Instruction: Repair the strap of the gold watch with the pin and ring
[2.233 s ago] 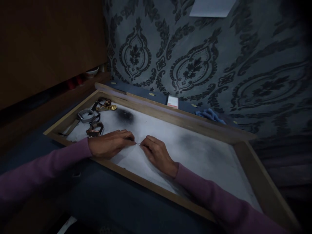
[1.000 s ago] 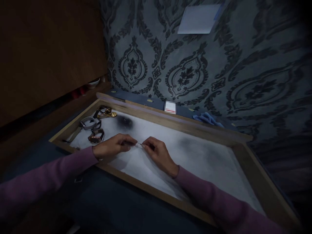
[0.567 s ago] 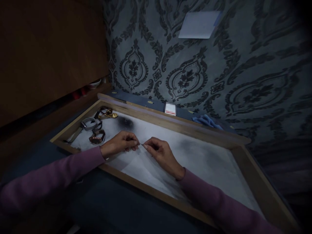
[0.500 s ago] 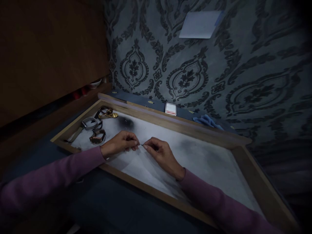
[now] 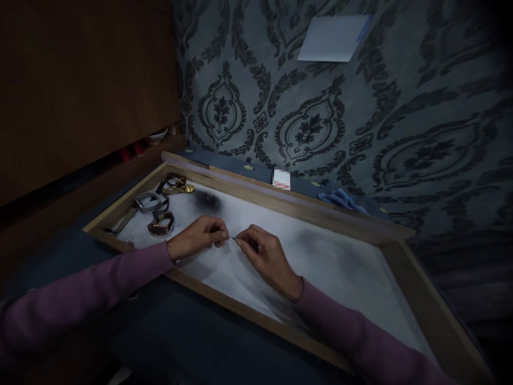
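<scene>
Over the middle of a shallow wooden drawer (image 5: 312, 209) with a white bottom, my two hands meet fingertip to fingertip. My left hand (image 5: 202, 235) is closed in a pinch, and so is my right hand (image 5: 266, 254). Between them runs a small, thin dark piece (image 5: 232, 238), too fine to name. A ring-like glint shows at the fingers of my right hand. To the left of my left hand lie several wristwatches: one with a rose-gold case (image 5: 160, 224), one with a grey strap (image 5: 148, 201) and a gold-coloured one (image 5: 182, 187).
A blue cloth (image 5: 342, 200) and a small white box (image 5: 281, 180) lie behind the drawer's far wall on a dark blue surface (image 5: 224, 160). Patterned wallpaper rises behind, with a white sheet (image 5: 334, 38) on it. At left stands a brown wooden panel (image 5: 88, 69).
The view has shifted very slightly. Both hands keep their pinch at nearly the same spot, and the watches have not moved.
</scene>
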A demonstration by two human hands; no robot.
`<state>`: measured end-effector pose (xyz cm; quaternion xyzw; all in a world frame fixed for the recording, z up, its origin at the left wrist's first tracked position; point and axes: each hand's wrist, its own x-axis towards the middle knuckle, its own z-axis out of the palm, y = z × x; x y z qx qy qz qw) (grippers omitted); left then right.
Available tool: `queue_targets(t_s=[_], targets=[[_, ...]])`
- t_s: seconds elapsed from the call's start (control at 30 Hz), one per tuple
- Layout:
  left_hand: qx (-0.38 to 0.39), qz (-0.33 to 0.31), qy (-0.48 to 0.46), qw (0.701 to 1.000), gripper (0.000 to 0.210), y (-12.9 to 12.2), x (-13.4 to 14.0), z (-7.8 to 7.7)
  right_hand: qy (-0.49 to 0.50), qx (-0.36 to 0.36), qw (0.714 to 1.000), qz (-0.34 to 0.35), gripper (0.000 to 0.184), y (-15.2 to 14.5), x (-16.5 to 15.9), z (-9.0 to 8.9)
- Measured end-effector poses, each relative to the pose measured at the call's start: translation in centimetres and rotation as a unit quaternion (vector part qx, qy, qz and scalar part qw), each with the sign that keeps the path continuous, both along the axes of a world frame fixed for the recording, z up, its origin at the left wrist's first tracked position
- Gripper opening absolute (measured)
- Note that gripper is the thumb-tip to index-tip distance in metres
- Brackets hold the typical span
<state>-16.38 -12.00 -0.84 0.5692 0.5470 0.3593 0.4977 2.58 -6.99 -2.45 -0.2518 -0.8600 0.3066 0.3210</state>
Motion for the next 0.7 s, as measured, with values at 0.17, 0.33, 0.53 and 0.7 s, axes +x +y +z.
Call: queue_targets(t_s=[0.17, 0.33, 0.53, 0.7], targets=[[0.046, -0.015, 0.064, 0.997, 0.015, -0.09, 0.13, -0.08, -0.005, 0.018, 1.0, 0.0, 0.016, -0.13, -0.03, -0.14], [0.056, -0.021, 0.097, 0.993, 0.013, -0.09, 0.27, -0.32, -0.013, -0.035, 0.999, -0.012, 0.018, -0.01, -0.2, -0.49], [0.045, -0.023, 0.09, 0.995, 0.012, -0.05, 0.28, -0.44, -0.006, -0.15, 0.989, -0.014, 0.026, 0.07, -0.35, -0.39], [0.029, -0.009, 0.073, 0.997, 0.015, 0.17, 0.33, -0.53, 0.045, -0.258, 0.965, -0.029, 0.027, 0.35, -0.67, -0.5]])
